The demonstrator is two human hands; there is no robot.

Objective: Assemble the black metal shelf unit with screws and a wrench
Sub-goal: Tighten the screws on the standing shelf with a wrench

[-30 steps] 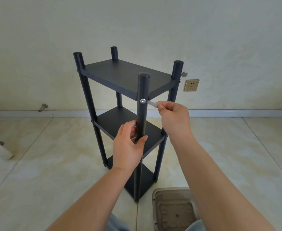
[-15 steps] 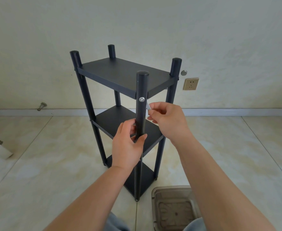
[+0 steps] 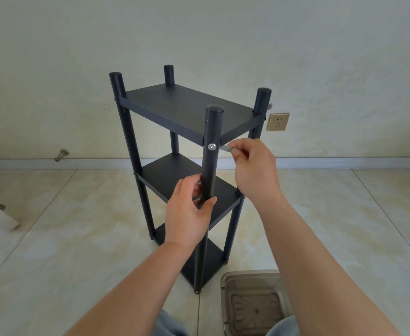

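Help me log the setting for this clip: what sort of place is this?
Probably a bare indoor room, perhaps in a home. A tiled floor meets a plain wall at a baseboard, with a wall socket low down.

The wall [image 3: 223, 40] at the back is pale and creamy, with soft, even light on it. A gold plug socket [image 3: 278, 121] sits on the wall, low down. A white strip [image 3: 344, 163] runs along the bottom of the wall. 1 small metal door stopper [image 3: 62, 155] sticks out just above that strip on the left. The floor [image 3: 65, 238] is made of big shiny tiles, cream with yellow swirls, with thin lines between them. A tan plastic bin [image 3: 255, 304] stands on the floor at the bottom.
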